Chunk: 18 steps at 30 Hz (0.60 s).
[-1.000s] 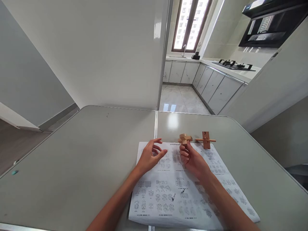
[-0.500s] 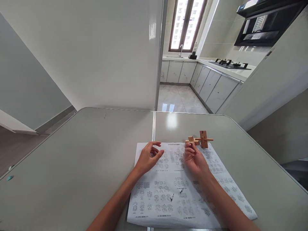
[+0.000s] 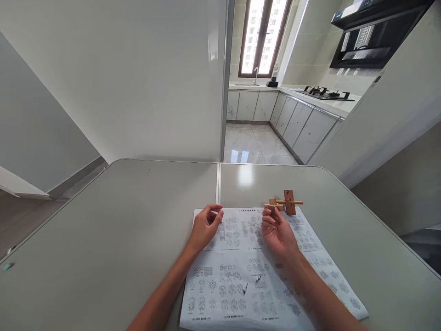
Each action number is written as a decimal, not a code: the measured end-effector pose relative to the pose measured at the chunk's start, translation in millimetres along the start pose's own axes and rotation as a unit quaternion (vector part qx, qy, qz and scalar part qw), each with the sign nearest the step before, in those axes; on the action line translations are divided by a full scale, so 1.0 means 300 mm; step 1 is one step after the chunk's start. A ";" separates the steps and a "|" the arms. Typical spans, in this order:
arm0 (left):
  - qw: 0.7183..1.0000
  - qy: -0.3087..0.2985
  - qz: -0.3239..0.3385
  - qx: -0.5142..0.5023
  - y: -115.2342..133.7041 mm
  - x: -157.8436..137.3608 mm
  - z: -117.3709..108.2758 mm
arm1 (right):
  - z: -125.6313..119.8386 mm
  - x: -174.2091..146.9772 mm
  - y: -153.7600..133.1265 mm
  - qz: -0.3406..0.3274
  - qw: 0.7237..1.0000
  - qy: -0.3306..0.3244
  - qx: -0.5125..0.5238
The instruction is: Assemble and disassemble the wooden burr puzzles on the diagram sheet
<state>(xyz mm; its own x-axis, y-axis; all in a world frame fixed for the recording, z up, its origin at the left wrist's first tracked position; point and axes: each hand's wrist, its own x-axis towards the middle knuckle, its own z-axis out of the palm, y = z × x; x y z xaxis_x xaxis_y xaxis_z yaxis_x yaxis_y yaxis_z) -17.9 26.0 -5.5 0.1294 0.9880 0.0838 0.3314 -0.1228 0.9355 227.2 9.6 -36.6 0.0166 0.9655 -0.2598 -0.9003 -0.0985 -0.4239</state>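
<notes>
My right hand (image 3: 279,232), palm turned up, pinches the near end of a wooden block assembly (image 3: 289,207) between thumb and fingers. The assembly has pale blocks on its left, a darker upright slat with a black mark, and a thin rod sticking out to the right. My fingers partly cover the pale blocks. My left hand (image 3: 206,225) hovers over the left edge of a printed sheet (image 3: 237,257), apart from the assembly. Its fingers are curved, with a small gap between thumb and index finger and nothing visible between them. The sheet carries rows of small line diagrams.
The sheet lies on a grey table (image 3: 103,248) with a seam down its middle. A small teal object (image 3: 8,266) is near the table's left edge. Beyond are a white wall panel (image 3: 155,82) and a kitchen with a gas stove (image 3: 324,93).
My left hand has moved slightly left, and its thumb and index finger have come closer together. My right hand still holds the wooden assembly, its pale blocks slightly turned. The view has shifted slightly.
</notes>
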 end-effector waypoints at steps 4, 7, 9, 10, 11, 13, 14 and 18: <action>1.000 0.000 -0.002 -0.010 -0.008 0.005 -0.002 | 0.006 0.000 0.002 -0.010 1.000 0.009 -0.006; 1.000 0.001 -0.004 -0.024 -0.004 0.007 -0.003 | 0.011 0.001 0.002 -0.016 0.999 0.006 -0.033; 0.999 0.003 -0.007 -0.038 -0.001 0.010 -0.004 | 0.017 -0.002 0.005 -0.011 0.999 0.007 -0.051; 0.999 0.004 -0.008 -0.045 0.000 0.011 -0.005 | 0.022 -0.005 0.008 -0.006 0.998 0.008 -0.058; 0.999 0.007 -0.008 -0.050 0.000 0.013 -0.007 | 0.028 -0.009 0.012 -0.001 0.998 0.009 -0.067; 0.998 0.014 -0.009 -0.052 -0.002 0.017 -0.013 | 0.045 -0.022 0.024 0.009 0.995 0.011 -0.099; 0.999 0.018 -0.010 -0.050 -0.003 0.019 -0.017 | 0.055 -0.031 0.031 0.014 0.992 0.011 -0.123; 0.998 0.039 -0.016 -0.046 -0.007 0.028 -0.037 | 0.094 -0.066 0.066 0.033 0.966 -0.042 -0.252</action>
<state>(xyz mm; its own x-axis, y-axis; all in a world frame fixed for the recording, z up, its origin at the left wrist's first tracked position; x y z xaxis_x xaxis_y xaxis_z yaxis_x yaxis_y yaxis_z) -27.7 35.6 -2.9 0.0448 0.9961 0.0760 0.2475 -0.0847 0.9652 196.8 -4.7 -15.2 -0.0875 0.9673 -0.2379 -0.5720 -0.2444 -0.7830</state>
